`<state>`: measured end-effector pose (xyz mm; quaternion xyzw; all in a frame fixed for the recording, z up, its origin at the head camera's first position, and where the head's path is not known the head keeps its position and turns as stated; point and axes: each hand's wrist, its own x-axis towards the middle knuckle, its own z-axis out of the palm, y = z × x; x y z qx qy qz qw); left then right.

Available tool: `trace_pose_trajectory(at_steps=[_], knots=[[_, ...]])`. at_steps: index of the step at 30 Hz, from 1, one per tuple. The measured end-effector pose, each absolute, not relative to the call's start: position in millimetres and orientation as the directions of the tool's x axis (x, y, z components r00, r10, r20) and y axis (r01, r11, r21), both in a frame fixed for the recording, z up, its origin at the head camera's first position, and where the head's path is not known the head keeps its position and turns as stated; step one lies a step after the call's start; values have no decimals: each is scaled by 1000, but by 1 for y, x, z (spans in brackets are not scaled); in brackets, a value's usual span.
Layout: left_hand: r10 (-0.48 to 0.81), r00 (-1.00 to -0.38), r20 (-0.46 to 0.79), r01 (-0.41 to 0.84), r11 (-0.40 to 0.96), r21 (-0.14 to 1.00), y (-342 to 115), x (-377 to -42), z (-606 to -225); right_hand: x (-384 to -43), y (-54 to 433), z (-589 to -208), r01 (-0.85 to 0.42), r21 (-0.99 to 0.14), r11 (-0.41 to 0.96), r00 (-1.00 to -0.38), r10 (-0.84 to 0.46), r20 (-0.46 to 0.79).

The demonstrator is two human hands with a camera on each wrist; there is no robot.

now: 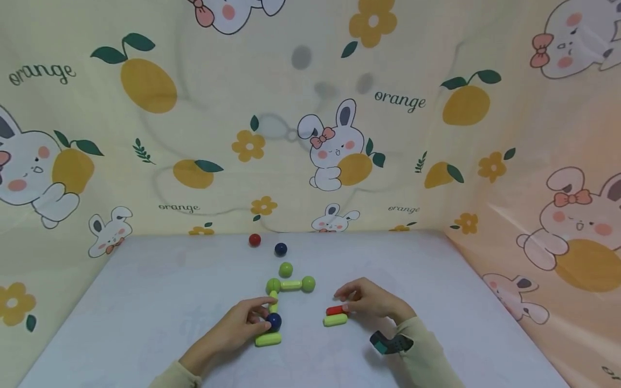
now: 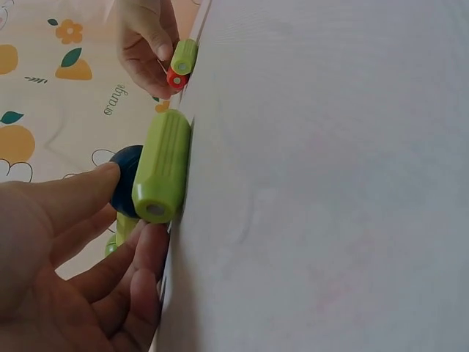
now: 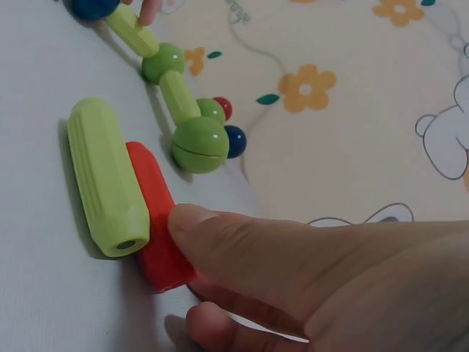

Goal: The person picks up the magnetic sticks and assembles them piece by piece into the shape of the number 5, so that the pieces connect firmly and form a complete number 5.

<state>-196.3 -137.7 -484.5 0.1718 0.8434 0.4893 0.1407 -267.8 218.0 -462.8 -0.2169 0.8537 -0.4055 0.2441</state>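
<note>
My left hand (image 1: 242, 326) holds a dark blue ball (image 1: 274, 321), the thumb on its side and a finger by the light green stick (image 1: 274, 302) behind it. That stick runs to a green ball (image 1: 273, 285), from which another green stick (image 1: 291, 285) leads to a second green ball (image 1: 308, 283). A ribbed green stick (image 2: 163, 165) lies in front of the blue ball, overlapping it in the left wrist view. At the right, my right hand (image 1: 371, 299) pinches a red stick (image 3: 157, 220) near one end. A loose green stick (image 3: 106, 176) lies right alongside the red one.
Behind the joined pieces are a loose green ball (image 1: 286, 269), another dark blue ball (image 1: 281, 249) and a red ball (image 1: 254, 240). The white table (image 1: 184, 280) ends at a patterned cloth (image 1: 271, 178) at the back. A dark band (image 1: 392, 343) is on the right wrist.
</note>
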Motion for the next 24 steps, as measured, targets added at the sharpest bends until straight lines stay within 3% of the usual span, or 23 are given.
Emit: trace_pose_trajectory(at_steps=[10, 24], knots=[[454, -889, -55, 186, 469, 863, -138, -196, -485, -267, 214, -465, -236, -763, 602, -778, -588, -222], [433, -898, -81, 154, 480, 863, -136, -198, -487, -263, 206, -458, -244, -755, 609, -832, -532, -160]])
